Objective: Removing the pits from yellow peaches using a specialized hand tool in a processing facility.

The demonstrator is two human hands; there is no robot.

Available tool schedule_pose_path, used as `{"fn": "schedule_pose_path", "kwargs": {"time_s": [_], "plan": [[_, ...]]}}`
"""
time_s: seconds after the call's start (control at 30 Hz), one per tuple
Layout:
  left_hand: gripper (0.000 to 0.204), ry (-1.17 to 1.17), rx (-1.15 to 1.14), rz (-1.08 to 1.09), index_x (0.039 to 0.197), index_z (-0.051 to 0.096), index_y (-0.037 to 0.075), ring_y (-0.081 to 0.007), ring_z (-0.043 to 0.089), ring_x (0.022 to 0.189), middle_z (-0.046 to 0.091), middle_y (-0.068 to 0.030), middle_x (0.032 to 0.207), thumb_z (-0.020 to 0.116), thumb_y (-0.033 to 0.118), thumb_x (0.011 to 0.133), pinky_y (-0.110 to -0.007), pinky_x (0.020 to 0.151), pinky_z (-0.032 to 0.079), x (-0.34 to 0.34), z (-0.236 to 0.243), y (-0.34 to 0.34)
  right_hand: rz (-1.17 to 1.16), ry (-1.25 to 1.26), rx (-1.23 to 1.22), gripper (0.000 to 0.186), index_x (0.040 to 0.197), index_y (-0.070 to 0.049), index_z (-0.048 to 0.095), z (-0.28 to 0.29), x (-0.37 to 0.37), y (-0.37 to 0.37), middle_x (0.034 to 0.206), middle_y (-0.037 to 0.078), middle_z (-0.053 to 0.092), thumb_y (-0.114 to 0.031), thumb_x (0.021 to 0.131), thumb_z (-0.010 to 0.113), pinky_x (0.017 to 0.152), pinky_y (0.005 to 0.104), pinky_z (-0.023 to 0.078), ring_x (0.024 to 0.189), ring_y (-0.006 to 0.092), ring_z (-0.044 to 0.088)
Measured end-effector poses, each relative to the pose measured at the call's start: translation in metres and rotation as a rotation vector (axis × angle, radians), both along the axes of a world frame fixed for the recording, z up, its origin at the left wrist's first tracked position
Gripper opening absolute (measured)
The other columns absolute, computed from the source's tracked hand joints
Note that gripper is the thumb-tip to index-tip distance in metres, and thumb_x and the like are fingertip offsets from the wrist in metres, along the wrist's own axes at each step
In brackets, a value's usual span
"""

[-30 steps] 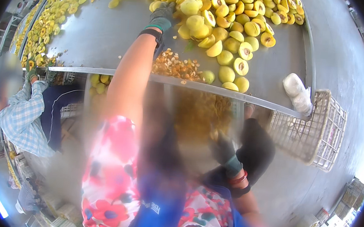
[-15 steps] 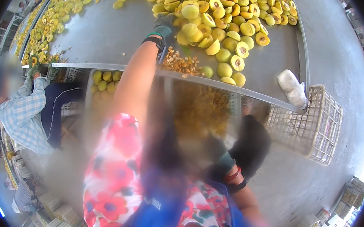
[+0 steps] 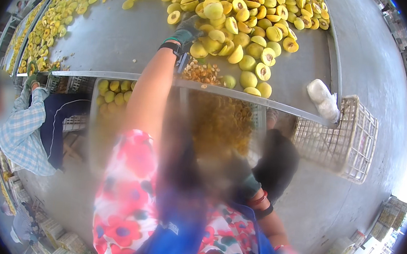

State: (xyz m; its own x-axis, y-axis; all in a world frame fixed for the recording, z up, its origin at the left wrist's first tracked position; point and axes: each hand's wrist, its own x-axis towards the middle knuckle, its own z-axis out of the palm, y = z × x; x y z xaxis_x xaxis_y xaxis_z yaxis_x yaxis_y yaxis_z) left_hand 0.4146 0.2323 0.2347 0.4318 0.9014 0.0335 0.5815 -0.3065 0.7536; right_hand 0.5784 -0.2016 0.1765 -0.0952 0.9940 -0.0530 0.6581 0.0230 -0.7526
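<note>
My left hand [image 3: 188, 29], in a dark grey-green glove, reaches over the metal table [image 3: 119, 35] to the near left edge of a pile of yellow peaches [image 3: 253, 14], many cut in half. Its fingers are bent among the fruit and partly hidden, so whether they grip a piece is unclear. By that wrist lies a small heap of brown pit pieces [image 3: 202, 72], with a narrow grey piece [image 3: 181, 62] standing beside it. Below the table edge, my gloved right hand [image 3: 245, 175] is low in front of me; its fingers are blurred. Beneath it are blurred brownish-yellow pieces [image 3: 223, 124].
A white plastic crate [image 3: 359, 137] stands at the table's right corner, near a white wrapped bundle [image 3: 321, 96]. Whole yellow fruit [image 3: 114, 91] fills a container below the table on the left. A co-worker [image 3: 25, 119] sits farther left beside another fruit pile [image 3: 51, 29].
My left hand has shifted slightly along the pile's edge, and a cut peach half now shows beside it. My right hand stays low. The whole view has shifted slightly.
</note>
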Motion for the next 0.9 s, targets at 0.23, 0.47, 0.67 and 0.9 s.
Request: {"fn": "schedule_pose_path", "kwargs": {"time_s": [0.23,0.47,0.67,0.9], "plan": [[0.05,0.052,-0.002,-0.183,0.132,0.041,0.005,-0.0235,0.05,0.114,0.046,-0.011,0.131,0.058,0.016,0.087,-0.034,0.097,0.041,0.002,0.017,-0.007,-0.003,0.0,-0.052,0.029,0.093,-0.002,0.05,0.018,-0.005,0.012,0.074,0.026,0.059,-0.027,0.083,0.062,0.06,0.0499,0.045,0.071,0.0456,0.057],[0.046,-0.1,-0.231,-0.133,0.129,0.048,0.01,-0.0203,0.051,0.112,0.051,-0.009,0.126,0.06,0.017,0.085,-0.033,0.09,0.044,-0.017,0.035,-0.055,0.009,-0.089,-0.001,0.029,0.092,-0.001,0.05,0.024,-0.007,0.003,0.074,0.026,0.059,-0.026,0.083,0.06,0.06,0.0496,0.045,0.07,0.0446,0.058],[0.042,-0.139,-0.241,-0.181,0.122,0.055,0.008,-0.0198,0.053,0.107,0.053,-0.0085,0.121,0.066,0.018,0.082,-0.031,0.087,0.045,-0.009,0.092,-0.094,0.026,-0.078,0.015,0.03,0.094,0.0,0.05,0.009,0.006,-0.008,0.073,0.024,0.059,-0.026,0.084,0.06,0.059,0.0483,0.045,0.069,0.043,0.058],[0.046,0.005,-0.117,-0.272,0.125,0.054,0.005,-0.0217,0.054,0.109,0.058,-0.0111,0.114,0.067,0.017,0.083,-0.031,0.095,0.043,0.026,0.097,-0.144,0.104,0.044,0.306,0.023,0.093,-0.001,0.053,0.047,0.003,-0.014,0.074,0.02,0.059,-0.02,0.084,0.061,0.057,0.043,0.046,0.065,0.0385,0.059]]}}
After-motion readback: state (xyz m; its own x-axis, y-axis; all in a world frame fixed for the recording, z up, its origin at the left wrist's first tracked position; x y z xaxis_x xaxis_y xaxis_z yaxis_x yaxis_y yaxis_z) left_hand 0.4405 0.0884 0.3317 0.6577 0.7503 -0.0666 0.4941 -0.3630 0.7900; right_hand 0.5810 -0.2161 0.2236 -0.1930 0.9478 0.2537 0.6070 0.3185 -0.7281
